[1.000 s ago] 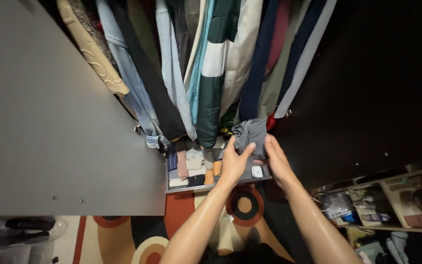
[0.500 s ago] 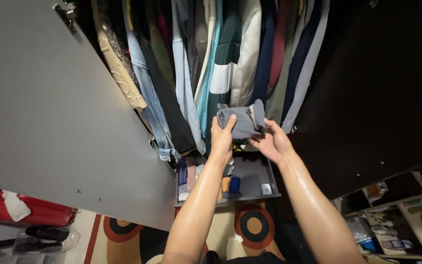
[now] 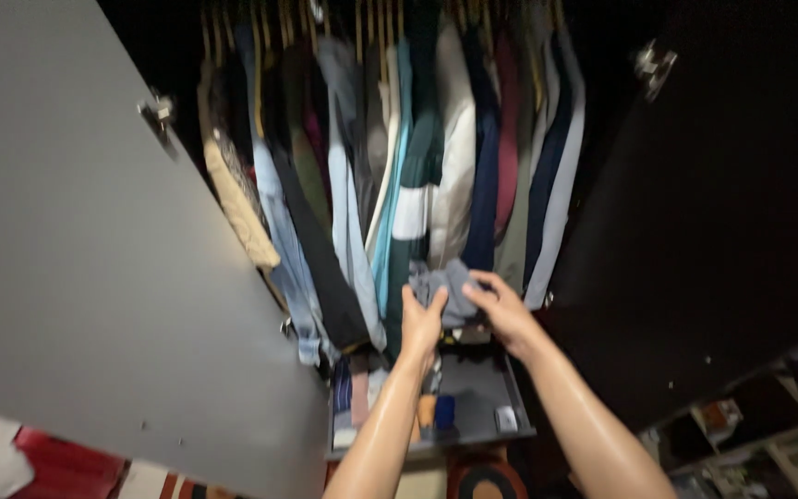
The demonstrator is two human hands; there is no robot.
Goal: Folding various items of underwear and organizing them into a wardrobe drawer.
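Both hands were up in front of the open wardrobe, and one folded grey garment (image 3: 447, 294) was held between them, at the middle of the view and just below the hems of the hanging clothes (image 3: 417, 157). The left hand (image 3: 420, 323) had its grip clamped on the garment's left edge, and the right hand (image 3: 501, 310) had its grip closed on the right edge from about three o'clock. Judged from how things lay, the garment was folded and lifted clear of the one open drawer (image 3: 473, 434) at six o'clock, but it was not yet set down anywhere.

The drawer's left side held a row of small folded pieces (image 3: 355, 388), too blurred to count; its right side was mostly bare. Two wardrobe doors stood open: a grey door (image 3: 76, 277) at nine o'clock and a dark door (image 3: 695, 231) at three o'clock. The hangers blurred into one another, so the hanging clothes could not be counted exactly.
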